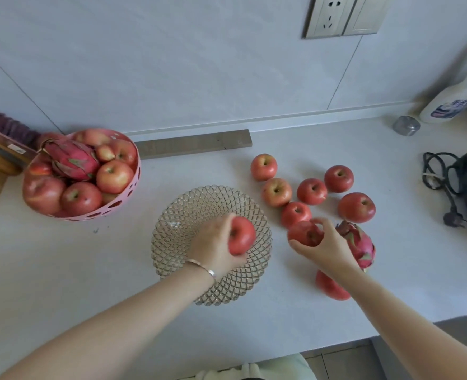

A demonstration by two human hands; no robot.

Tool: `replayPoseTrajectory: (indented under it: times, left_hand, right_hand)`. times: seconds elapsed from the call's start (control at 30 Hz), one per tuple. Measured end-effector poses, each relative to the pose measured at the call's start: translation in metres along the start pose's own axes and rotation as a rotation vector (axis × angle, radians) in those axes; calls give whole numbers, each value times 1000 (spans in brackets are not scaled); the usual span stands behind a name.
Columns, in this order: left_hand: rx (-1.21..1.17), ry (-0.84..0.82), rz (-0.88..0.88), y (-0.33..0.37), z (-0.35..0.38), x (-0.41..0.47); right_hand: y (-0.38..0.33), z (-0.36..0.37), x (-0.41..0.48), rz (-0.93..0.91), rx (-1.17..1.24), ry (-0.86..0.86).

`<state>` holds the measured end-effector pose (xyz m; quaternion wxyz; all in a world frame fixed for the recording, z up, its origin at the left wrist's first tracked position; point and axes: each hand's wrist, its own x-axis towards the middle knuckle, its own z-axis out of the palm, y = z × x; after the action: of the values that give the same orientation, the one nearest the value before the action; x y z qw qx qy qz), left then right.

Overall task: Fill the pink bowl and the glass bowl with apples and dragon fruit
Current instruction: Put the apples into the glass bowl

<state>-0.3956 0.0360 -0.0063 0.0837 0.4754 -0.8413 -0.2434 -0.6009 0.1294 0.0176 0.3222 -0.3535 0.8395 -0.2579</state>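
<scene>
Head view showed the pink bowl [137, 171] at the left rear of the bench [89, 270], already heaped with apples [114, 176] and one dragon fruit [73, 160], so that half of the job looked done. The glass bowl [177, 215], mid-bench, held nothing. The left hand [213, 248] hung over its basin, fingers [222, 224] curled round an apple [242, 235]. Whether that fruit touched the glass could not be told. Just right of the bowl, the right hand [328, 248] had its fingers [323, 221] wrapped on a second apple [305, 233] at the near end of the loose pile. Six more apples [312, 191] lay behind it. Another apple [332, 286] showed under the right forearm, and a second dragon fruit [360, 242] lay beside that hand. By my reckoning, filling the glass bowl had barely begun. Farther right lay a black power cord [443, 185].
</scene>
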Motion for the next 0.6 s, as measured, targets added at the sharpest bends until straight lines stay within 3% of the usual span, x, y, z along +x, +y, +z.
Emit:
replayPoseTrajectory:
  times: [0.13, 0.27, 0.5, 0.6]
  left_hand:
    - [-53, -13, -181, -50, -11, 9]
    - [-25, -126, -157, -59, 3, 6]
    - [-33, -205, -105, -58, 10, 15]
    - [-139, -186, -170, -57, 10, 6]
  right_hand:
    - [-16, 21, 6, -48, -66, -50]
    - [-33, 31, 13, -70, -66, -67]
    - [-71, 53, 35, -160, -73, -130]
    - [-95, 73, 49, -202, -82, -222]
